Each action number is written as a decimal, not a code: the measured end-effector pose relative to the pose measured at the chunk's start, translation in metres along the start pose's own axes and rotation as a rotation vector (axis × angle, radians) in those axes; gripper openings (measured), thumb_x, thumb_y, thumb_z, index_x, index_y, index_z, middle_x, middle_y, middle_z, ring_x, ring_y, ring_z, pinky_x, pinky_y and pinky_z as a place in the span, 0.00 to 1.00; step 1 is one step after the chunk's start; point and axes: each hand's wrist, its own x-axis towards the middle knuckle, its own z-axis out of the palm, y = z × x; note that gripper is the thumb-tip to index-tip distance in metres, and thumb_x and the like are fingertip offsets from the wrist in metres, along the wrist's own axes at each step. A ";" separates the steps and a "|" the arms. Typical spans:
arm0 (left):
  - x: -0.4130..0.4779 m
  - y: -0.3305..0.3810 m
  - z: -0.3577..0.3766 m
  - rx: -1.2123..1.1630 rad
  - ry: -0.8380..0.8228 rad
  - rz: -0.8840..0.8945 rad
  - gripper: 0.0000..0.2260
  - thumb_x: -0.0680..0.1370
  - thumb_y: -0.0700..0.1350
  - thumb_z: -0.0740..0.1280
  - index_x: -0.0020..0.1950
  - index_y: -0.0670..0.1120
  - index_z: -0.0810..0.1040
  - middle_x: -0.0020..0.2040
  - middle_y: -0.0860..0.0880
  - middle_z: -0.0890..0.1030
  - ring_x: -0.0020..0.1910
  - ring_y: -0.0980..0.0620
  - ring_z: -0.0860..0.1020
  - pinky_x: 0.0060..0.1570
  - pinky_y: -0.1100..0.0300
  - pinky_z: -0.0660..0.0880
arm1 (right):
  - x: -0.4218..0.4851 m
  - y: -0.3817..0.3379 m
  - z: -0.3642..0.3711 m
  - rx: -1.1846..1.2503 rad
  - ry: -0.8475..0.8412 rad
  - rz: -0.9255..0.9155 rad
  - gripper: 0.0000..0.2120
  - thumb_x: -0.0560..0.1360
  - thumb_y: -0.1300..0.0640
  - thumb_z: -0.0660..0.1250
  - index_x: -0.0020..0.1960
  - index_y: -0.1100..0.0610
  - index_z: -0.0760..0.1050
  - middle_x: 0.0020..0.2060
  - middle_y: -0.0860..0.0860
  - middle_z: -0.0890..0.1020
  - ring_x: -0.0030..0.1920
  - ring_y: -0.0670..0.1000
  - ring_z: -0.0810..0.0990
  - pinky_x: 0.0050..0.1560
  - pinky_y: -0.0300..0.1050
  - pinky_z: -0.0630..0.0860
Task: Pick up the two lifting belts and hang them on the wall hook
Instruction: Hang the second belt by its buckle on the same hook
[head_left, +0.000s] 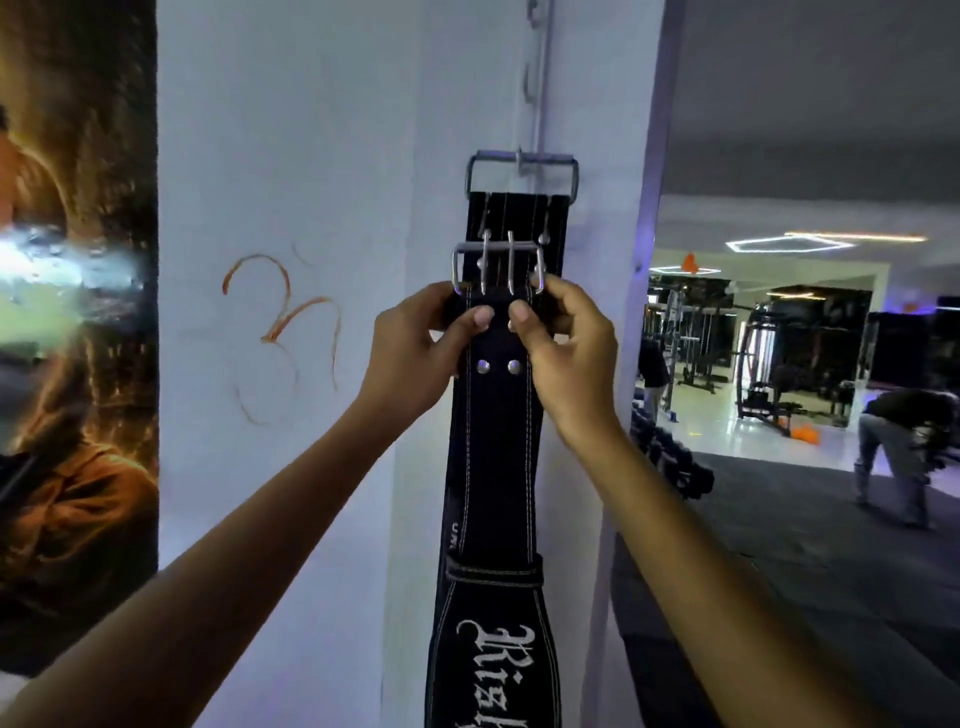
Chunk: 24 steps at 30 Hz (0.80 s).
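A black lifting belt (517, 213) hangs flat against the white pillar, its steel buckle looped over the wall hook (519, 158). In front of it I hold a second black belt (493, 467) with white stitching and white lettering, its two-pronged buckle (497, 270) just below the hook. My left hand (415, 348) grips this belt's left edge under the buckle, thumb on the front. My right hand (561, 343) grips the right edge the same way. The belt's lower end runs out of view.
More hooks on a white strip (537, 67) run up the pillar above. A large poster (78, 338) covers the wall at left. To the right the gym floor opens, with machines (779, 358) and a person bending over (904, 441).
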 end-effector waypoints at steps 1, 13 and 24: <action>0.017 0.007 0.002 0.028 0.011 0.049 0.10 0.77 0.46 0.69 0.56 0.44 0.80 0.40 0.53 0.82 0.42 0.51 0.83 0.36 0.47 0.83 | 0.017 -0.007 0.000 0.004 0.017 -0.012 0.20 0.74 0.51 0.71 0.65 0.56 0.77 0.53 0.57 0.83 0.52 0.56 0.83 0.48 0.55 0.83; 0.189 0.045 0.022 0.189 0.066 0.217 0.23 0.79 0.49 0.66 0.73 0.47 0.68 0.39 0.47 0.83 0.34 0.56 0.78 0.34 0.73 0.71 | 0.180 -0.066 0.020 -0.134 0.072 -0.029 0.09 0.76 0.59 0.65 0.48 0.63 0.81 0.39 0.57 0.84 0.37 0.55 0.79 0.45 0.60 0.82; 0.229 0.012 0.030 0.057 0.076 0.031 0.24 0.78 0.55 0.66 0.72 0.49 0.71 0.45 0.46 0.83 0.45 0.51 0.79 0.51 0.55 0.76 | 0.216 -0.051 0.043 -0.316 0.044 -0.016 0.14 0.77 0.51 0.64 0.38 0.58 0.78 0.37 0.55 0.83 0.44 0.61 0.82 0.54 0.53 0.77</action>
